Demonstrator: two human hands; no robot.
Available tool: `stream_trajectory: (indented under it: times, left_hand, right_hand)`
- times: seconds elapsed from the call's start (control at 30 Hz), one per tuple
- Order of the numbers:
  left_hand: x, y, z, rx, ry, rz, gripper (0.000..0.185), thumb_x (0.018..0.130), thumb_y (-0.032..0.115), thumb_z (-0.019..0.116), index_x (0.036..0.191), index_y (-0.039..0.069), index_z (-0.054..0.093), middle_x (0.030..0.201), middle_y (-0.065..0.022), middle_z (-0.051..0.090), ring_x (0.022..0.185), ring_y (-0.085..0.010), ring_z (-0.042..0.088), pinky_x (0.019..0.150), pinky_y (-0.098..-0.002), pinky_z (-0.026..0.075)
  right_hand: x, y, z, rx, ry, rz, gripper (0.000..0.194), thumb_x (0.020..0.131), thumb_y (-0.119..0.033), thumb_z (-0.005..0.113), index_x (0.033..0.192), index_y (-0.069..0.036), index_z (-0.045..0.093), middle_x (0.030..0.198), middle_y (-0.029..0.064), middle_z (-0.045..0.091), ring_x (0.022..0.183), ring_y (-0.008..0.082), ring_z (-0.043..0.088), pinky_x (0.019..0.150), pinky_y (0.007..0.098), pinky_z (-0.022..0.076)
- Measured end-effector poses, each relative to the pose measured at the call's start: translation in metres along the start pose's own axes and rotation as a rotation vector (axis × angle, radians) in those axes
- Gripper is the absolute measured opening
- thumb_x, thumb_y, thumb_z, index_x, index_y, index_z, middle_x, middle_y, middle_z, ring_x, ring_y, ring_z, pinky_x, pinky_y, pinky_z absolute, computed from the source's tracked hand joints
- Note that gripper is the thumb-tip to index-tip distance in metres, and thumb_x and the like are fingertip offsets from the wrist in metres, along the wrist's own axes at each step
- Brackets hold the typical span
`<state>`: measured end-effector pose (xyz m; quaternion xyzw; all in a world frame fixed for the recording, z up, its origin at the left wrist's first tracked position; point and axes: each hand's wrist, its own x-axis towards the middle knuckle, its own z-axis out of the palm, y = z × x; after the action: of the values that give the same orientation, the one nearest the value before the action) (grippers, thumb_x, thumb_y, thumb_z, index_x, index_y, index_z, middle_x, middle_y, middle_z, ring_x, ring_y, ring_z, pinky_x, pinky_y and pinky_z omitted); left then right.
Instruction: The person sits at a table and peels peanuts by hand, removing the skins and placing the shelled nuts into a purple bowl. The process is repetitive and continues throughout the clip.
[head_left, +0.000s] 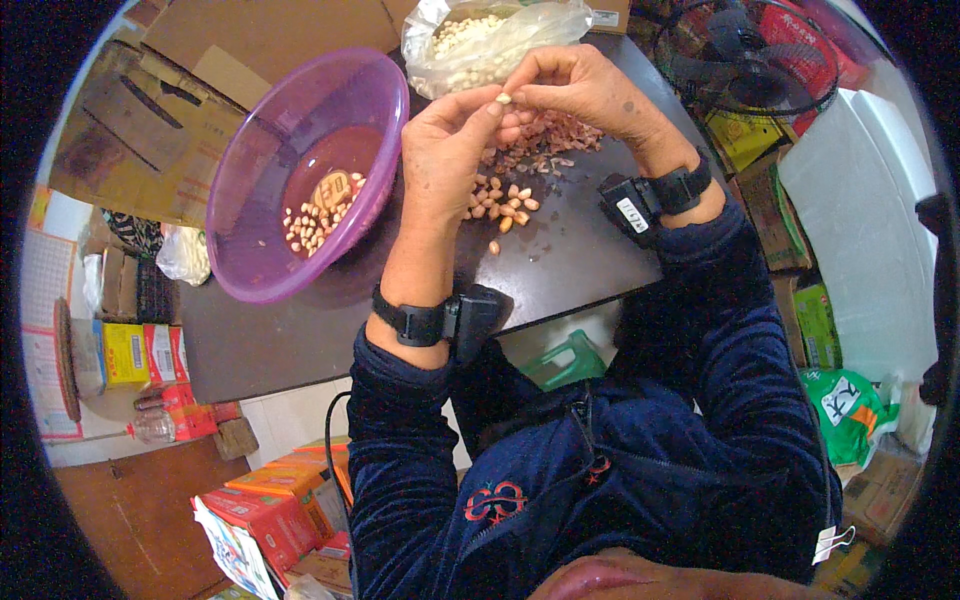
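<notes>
Between the fingertips of both hands is a pale peeled peanut (503, 98). My left hand (457, 139) and my right hand (574, 90) meet at it above the dark table. Under and behind them lies a heap of reddish peanut skins (559, 139). Several unpeeled peanuts (499, 202) lie nearer me on the table, partly hidden by my left wrist. To the left a tilted purple plastic basin (255, 180) holds more skin-on peanuts (319, 225) at its bottom. Just beyond my hands stands an open clear plastic bag (540, 30) of pale peeled peanuts (469, 34).
The dark tabletop (277, 337) ends in an edge close to my body. Cardboard boxes (150, 142) stand behind the basin. A black fan (750, 60) is at the upper right. Below the table edge is a green plastic stool (574, 360).
</notes>
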<state>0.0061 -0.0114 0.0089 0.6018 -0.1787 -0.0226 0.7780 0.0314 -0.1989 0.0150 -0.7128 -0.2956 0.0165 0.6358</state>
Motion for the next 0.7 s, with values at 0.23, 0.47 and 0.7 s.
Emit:
stream_trajectory:
  times: [0.23, 0.47, 0.7]
  left_hand:
    - [0.0004, -0.0025, -0.0020, 0.030, -0.002, -0.007, 0.021, 0.088, 0.002, 0.058, 0.105, -0.009, 0.061, 0.092, -0.0157, 0.066, 0.078, -0.0176, 0.066, 0.069, -0.0246, 0.056]
    - [-0.0020, 0.0000, 0.0008, 0.105, -0.026, 0.026, 0.021, 0.086, 0.004, 0.060, 0.105, -0.005, 0.063, 0.089, -0.0112, 0.067, 0.075, -0.0138, 0.065, 0.069, -0.0224, 0.053]
    - [-0.0007, 0.0007, -0.0006, 0.139, -0.022, 0.022, 0.022, 0.085, 0.004, 0.062, 0.103, -0.008, 0.063, 0.086, -0.0121, 0.067, 0.072, -0.0133, 0.064, 0.065, -0.0219, 0.053]
  right_hand:
    - [-0.0008, -0.0041, 0.0028, -0.074, 0.017, 0.037, 0.011, 0.086, -0.010, 0.064, 0.090, 0.000, 0.062, 0.083, 0.0019, 0.063, 0.076, 0.0073, 0.059, 0.069, 0.0210, 0.0488]
    - [-0.0015, 0.0004, 0.0001, 0.064, -0.001, 0.093, 0.010, 0.086, -0.011, 0.064, 0.087, -0.001, 0.062, 0.084, 0.0011, 0.062, 0.077, 0.0076, 0.058, 0.072, 0.0216, 0.0483]
    - [0.0001, 0.0022, -0.0027, 0.076, -0.018, 0.151, 0.010, 0.086, -0.011, 0.064, 0.088, -0.001, 0.062, 0.086, 0.0015, 0.062, 0.077, 0.0079, 0.059, 0.071, 0.0216, 0.0486]
